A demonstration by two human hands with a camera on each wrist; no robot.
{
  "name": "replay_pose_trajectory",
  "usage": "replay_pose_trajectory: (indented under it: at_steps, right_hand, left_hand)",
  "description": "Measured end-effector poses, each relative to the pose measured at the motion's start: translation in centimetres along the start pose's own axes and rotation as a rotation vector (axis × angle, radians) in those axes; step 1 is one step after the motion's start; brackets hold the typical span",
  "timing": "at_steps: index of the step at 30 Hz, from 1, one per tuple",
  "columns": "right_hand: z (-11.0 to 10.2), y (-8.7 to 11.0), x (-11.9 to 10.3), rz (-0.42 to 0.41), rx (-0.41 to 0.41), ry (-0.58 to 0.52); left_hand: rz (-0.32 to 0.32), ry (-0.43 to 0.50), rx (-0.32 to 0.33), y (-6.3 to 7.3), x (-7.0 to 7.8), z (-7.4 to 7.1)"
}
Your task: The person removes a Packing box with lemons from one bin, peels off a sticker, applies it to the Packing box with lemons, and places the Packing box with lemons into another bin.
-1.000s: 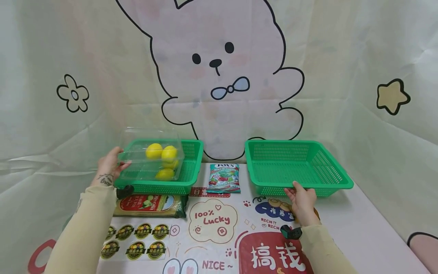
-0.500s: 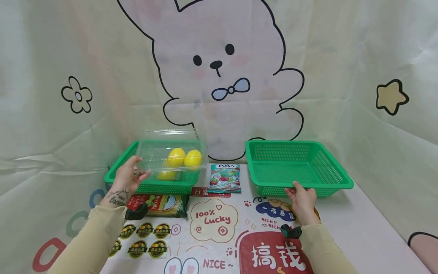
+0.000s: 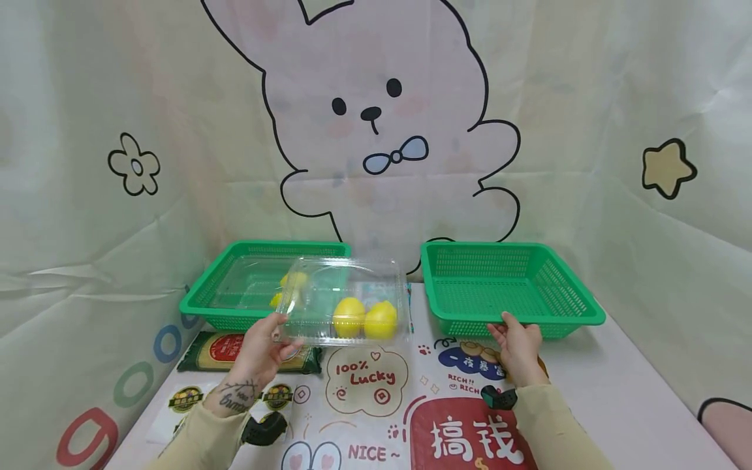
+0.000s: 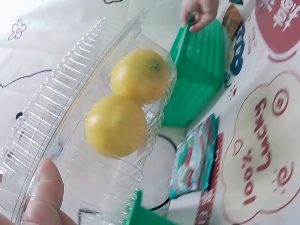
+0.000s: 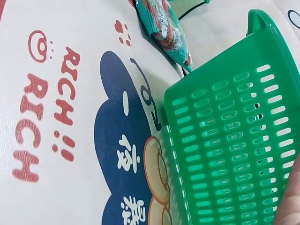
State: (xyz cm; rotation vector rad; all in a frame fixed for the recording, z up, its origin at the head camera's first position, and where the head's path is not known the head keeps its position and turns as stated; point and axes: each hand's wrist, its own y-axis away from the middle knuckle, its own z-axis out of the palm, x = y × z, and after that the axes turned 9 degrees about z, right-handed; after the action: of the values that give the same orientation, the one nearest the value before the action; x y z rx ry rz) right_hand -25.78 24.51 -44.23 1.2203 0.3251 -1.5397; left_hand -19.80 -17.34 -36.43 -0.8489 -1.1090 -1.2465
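Observation:
A clear plastic clamshell box (image 3: 317,294) with two lemons (image 3: 349,317) in it is held up in front of the left green basket (image 3: 235,320). My left hand (image 3: 264,349) grips the box by its left end, the thumb (image 4: 44,194) showing on the clear plastic in the left wrist view. Another clear box with lemons (image 3: 295,281) lies inside the left basket, partly covered by the held one. At the right green basket (image 3: 470,326), my right hand (image 3: 519,343) pinches the front rim. Only its edge shows in the right wrist view.
A candy bag (image 4: 194,159) lies between the baskets, mostly hidden behind the raised box in the head view. In front of the left basket lies a noodle pack (image 3: 205,352). Round stickers (image 3: 185,398) on a sheet are nearer, partly under the left arm.
The left hand has lifted the clamshell box out of the left basket and brought it right and nearer, uncovering the other box. The right hand stays at its basket's rim.

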Motion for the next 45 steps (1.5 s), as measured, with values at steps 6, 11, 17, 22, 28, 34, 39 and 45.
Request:
replay_pose_trajectory:
  at_steps: [6, 11, 17, 22, 28, 34, 39, 45]
  right_hand:
    - [0.1, 0.0, 0.0, 0.004, -0.001, 0.002]
    - [0.0, 0.0, -0.1, 0.014, -0.006, 0.016]
    - [-0.3, 0.8, -0.5, 0.066, -0.052, 0.105]
    - [-0.3, 3.5, -0.1, 0.044, -0.146, 0.359]
    - [0.6, 7.6, 0.8, -0.067, -0.307, 0.655]
    - [1.3, 10.2, 1.6, -0.105, -0.436, 0.729]
    - [1.2, 11.5, 2.0, -0.079, -0.452, 0.742]
    - [0.9, 12.3, 2.2, -0.050, -0.436, 0.795]
  left_hand:
    - [0.021, -0.031, -0.009, 1.6, -3.0, 1.2]
    - [0.032, -0.026, 0.005, 2.3, -4.5, 2.2]
    - [0.030, -0.004, -0.005, 3.0, -5.2, 3.2]
    - [0.020, 0.020, -0.028, 3.5, -5.5, 3.6]
    - [-0.002, 0.051, -0.031, 4.0, -6.2, 4.0]
    - [-0.021, 0.040, -0.069, 4.5, -6.7, 4.3]
    - [-0.051, 0.048, -0.093, 4.9, -7.2, 4.5]
    - [-0.083, 0.044, -0.105, 5.2, -7.9, 4.3]
